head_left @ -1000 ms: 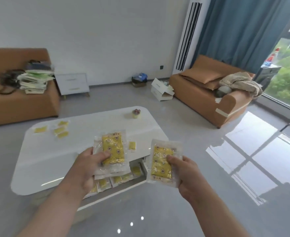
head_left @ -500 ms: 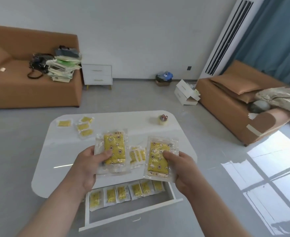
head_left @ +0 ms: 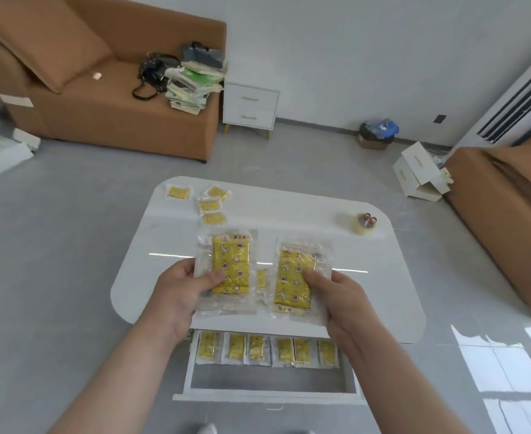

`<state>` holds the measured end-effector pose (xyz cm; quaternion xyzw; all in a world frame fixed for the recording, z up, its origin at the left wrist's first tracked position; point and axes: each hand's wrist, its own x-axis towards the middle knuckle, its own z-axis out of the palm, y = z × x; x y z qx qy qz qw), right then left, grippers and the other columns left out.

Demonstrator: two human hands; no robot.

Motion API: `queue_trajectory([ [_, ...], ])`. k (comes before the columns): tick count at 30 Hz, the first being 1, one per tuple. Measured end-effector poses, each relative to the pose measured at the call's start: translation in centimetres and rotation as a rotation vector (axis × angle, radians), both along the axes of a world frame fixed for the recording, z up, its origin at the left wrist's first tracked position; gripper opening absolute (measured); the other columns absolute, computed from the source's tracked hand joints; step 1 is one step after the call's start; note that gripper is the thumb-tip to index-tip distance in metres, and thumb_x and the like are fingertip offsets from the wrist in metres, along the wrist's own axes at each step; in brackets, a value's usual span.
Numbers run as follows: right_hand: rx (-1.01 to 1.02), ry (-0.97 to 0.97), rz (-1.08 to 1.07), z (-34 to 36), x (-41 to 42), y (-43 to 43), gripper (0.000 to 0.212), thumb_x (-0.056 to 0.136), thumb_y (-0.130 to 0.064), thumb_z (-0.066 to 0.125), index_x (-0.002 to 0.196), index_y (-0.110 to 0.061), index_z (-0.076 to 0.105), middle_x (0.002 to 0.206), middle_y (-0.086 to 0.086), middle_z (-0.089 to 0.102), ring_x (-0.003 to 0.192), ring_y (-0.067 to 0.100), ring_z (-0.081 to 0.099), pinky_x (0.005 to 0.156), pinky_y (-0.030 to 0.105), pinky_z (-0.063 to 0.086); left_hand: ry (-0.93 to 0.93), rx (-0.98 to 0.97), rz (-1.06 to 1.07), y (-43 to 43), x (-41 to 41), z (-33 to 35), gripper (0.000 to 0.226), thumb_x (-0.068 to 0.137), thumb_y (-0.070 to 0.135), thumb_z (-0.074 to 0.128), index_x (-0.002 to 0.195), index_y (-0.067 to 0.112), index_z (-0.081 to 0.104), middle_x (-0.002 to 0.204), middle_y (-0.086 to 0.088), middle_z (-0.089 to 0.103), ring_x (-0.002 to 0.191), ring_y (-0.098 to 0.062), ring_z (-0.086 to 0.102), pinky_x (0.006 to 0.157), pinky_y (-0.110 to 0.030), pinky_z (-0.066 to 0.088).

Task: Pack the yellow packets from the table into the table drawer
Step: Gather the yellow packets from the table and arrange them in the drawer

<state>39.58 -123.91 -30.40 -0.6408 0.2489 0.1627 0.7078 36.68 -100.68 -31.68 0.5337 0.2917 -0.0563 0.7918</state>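
Yellow packets [head_left: 230, 264] pinched in left hand [head_left: 184, 291] and right hand [head_left: 339, 297].

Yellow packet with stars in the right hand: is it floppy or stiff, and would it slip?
Probably only slightly bendy: the thin yellow star-and-moon packet in clear wrap stands flat with the right hand pinching only its lower right part. Likely light, since thumb and fingers alone carry it. The shiny wrap might be slippery.
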Motion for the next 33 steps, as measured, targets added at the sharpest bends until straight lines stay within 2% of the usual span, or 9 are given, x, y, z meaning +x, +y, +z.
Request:
queue_trajectory([
  [4, -0.001, 0.029, 0.066, -5.5, 3.1, -1.0, 0.034, 0.070, -0.024, 0.088, 0.096, -0.006, 0.075, 0.096, 0.015, 0.078, 0.095, 0.038, 0.074, 0.092, 0.058, 0.055, 0.026, 0.030, 0.056, -1.5, 1.5, -4.1, 0.021, 0.076, -0.006, 0.074, 0.092, 0.008, 0.070, 0.083, -0.009, 0.077, 0.068, -0.022, 0.074, 0.053, -0.028, 0.056],
  [9, -0.024, 0.059, 0.090, -16.2, 6.1, -3.8, 0.118, 0.026, -0.060, 0.097, 0.128, -0.013, 0.061, 0.120, 0.003, 0.072, 0.114, 0.028, 0.067, 0.107, 0.055, 0.045, 0.054, 0.142, 0.098, -4.6, 3.3, -13.3, 0.019, 0.078, 0.002, 0.075, 0.094, 0.011, 0.073, 0.090, -0.007, 0.078, 0.085, -0.026, 0.074, 0.078, -0.038, 0.057],
  [11, 0.005, 0.064, 0.100, -20.5, 6.8, -5.0, 0.128, 0.023, -0.061, 0.095, 0.133, -0.011, 0.055, 0.126, 0.003, 0.069, 0.118, 0.025, 0.063, 0.111, 0.054, 0.041, 0.064, 0.169, 0.099, -5.9, 3.8, -17.7, 0.018, 0.079, 0.004, 0.075, 0.095, 0.012, 0.074, 0.093, -0.008, 0.078, 0.091, -0.029, 0.073, 0.091, -0.047, 0.054],
  [15, 0.048, 0.061, 0.126, -29.1, 6.8, -6.4, 0.093, 0.038, -0.053, 0.096, 0.114, -0.010, 0.065, 0.115, 0.002, 0.074, 0.119, 0.025, 0.062, 0.113, 0.054, 0.038, 0.068, 0.179, 0.096, -8.1, 4.1, -26.1, 0.016, 0.078, 0.003, 0.074, 0.092, 0.011, 0.075, 0.092, -0.009, 0.077, 0.089, -0.029, 0.073, 0.094, -0.051, 0.052],
  [18, 0.057, 0.070, 0.125, -36.0, 6.5, -6.8, 0.119, 0.023, -0.062, 0.095, 0.122, -0.007, 0.062, 0.113, 0.006, 0.075, 0.116, 0.028, 0.066, 0.112, 0.055, 0.040, 0.044, 0.160, 0.108, -8.8, 4.0, -31.8, 0.017, 0.075, 0.005, 0.074, 0.090, 0.011, 0.075, 0.089, -0.010, 0.077, 0.079, -0.023, 0.073, 0.084, -0.044, 0.054],
  [23, 0.046, 0.032, 0.115, -44.8, 6.8, -6.1, 0.119, 0.029, -0.068, 0.092, 0.129, -0.011, 0.062, 0.117, 0.003, 0.074, 0.115, 0.026, 0.067, 0.108, 0.051, 0.045, -0.013, 0.143, 0.152, -8.8, 5.0, -40.1, 0.017, 0.077, 0.004, 0.071, 0.093, 0.009, 0.073, 0.075, -0.002, 0.076, 0.060, -0.011, 0.070, 0.054, -0.024, 0.054],
  [29, -0.036, -0.070, 0.189, -49.2, 7.9, -4.5, 0.032, 0.082, -0.030, 0.081, 0.103, -0.007, 0.072, 0.089, 0.002, 0.080, 0.088, 0.019, 0.076, 0.093, 0.037, 0.054, -0.066, 0.205, 0.162, -8.3, 6.5, -46.1, 0.012, 0.075, 0.010, 0.076, 0.077, 0.021, 0.079, 0.086, -0.005, 0.077, 0.080, -0.021, 0.073, 0.087, -0.045, 0.054],
  [31, -0.067, -0.113, 0.213, -50.0, 8.2, -4.0, 0.017, 0.086, -0.023, 0.077, 0.093, -0.008, 0.075, 0.082, 0.004, 0.079, 0.079, 0.020, 0.077, 0.075, 0.030, 0.058, -0.067, 0.229, 0.165, -8.1, 7.0, -47.4, 0.010, 0.080, 0.008, 0.075, 0.081, 0.018, 0.078, 0.088, -0.006, 0.078, 0.086, -0.026, 0.074, 0.092, -0.050, 0.053],
  [33, -0.098, -0.148, 0.225, -50.4, 8.3, -3.7, 0.014, 0.086, -0.024, 0.077, 0.089, -0.011, 0.077, 0.082, 0.004, 0.079, 0.082, 0.024, 0.077, 0.072, 0.031, 0.060, -0.065, 0.252, 0.183, -7.9, 7.4, -48.2, 0.009, 0.081, 0.008, 0.075, 0.084, 0.016, 0.076, 0.086, -0.006, 0.078, 0.084, -0.026, 0.074, 0.091, -0.050, 0.054],
])
